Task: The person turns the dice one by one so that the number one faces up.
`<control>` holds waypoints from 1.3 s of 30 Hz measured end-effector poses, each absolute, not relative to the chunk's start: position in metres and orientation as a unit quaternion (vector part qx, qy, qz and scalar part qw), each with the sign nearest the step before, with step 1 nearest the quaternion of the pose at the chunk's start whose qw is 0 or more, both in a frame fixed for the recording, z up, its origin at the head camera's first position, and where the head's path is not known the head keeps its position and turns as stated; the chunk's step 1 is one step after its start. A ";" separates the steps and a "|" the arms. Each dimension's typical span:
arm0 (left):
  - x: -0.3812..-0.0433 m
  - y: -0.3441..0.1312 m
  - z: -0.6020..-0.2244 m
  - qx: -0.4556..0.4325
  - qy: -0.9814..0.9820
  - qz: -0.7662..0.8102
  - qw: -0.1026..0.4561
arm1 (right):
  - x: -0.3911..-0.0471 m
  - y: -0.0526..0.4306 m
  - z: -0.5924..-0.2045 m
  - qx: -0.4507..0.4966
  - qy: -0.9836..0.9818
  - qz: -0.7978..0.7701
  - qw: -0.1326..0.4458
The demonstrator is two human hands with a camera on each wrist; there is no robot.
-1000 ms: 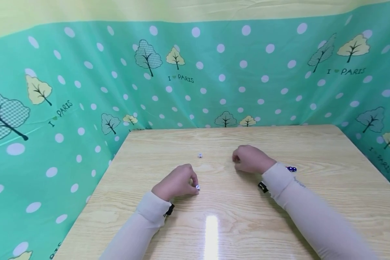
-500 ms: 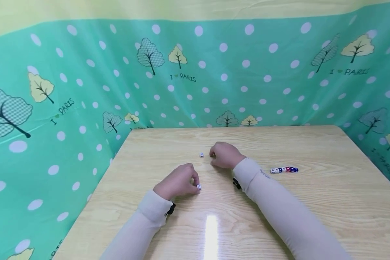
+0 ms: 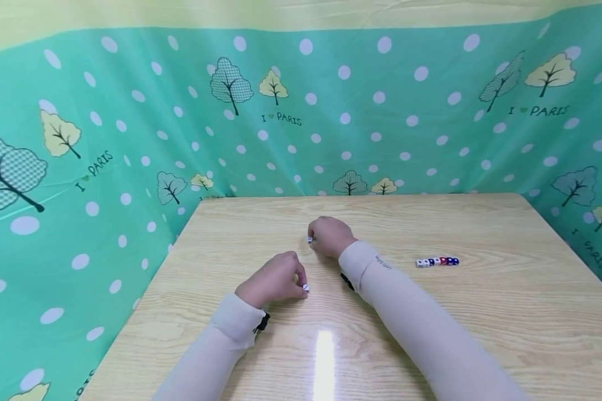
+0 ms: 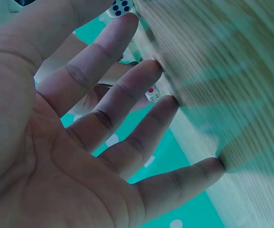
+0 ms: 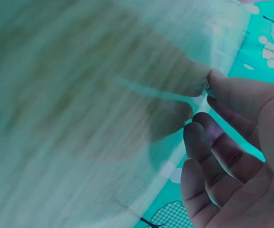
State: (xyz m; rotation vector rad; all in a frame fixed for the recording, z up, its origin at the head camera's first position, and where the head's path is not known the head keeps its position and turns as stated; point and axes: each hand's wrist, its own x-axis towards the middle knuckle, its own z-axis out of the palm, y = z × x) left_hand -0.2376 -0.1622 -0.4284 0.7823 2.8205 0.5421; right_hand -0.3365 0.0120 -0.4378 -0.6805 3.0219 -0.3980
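Note:
My left hand (image 3: 275,280) pinches a white die (image 3: 306,288) between thumb and index finger, low over the table. The left wrist view shows that die (image 4: 121,7) with dark blue pips at the top edge, the other fingertips reaching down to the wood. Farther back, my right hand (image 3: 331,236) has thumb and index finger on either side of a second white die (image 3: 309,239). Seen from the right wrist, the fingers mostly hide it. In the left wrist view a die (image 4: 152,93) with a red pip shows behind the fingers.
On the right side of the wooden table (image 3: 481,312), several white, blue and red dice (image 3: 437,262) stand in a straight row. A green dotted cloth (image 3: 301,139) hangs behind the table's back edge and along its sides.
My right hand has moved left from near the row of dice to the lone white die and closed its fingers on it. The left hand stays in place with its die.

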 end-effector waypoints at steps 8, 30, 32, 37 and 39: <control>-0.237 -0.161 -0.428 0.257 0.945 0.182 0.083 | -0.334 0.014 -0.438 -0.211 0.970 -0.124 0.004; -0.237 -0.161 -0.430 0.247 0.947 0.184 0.087 | -0.290 0.079 -0.434 -0.259 0.954 -0.147 0.035; -0.237 -0.160 -0.430 0.246 0.947 0.186 0.088 | -0.284 0.089 -0.435 -0.261 0.953 -0.150 0.037; -0.236 -0.160 -0.430 0.241 0.947 0.192 0.094 | -0.268 0.114 -0.438 -0.266 0.951 -0.156 0.025; -0.236 -0.160 -0.430 0.239 0.947 0.194 0.095 | -0.261 0.123 -0.438 -0.268 0.951 -0.155 0.015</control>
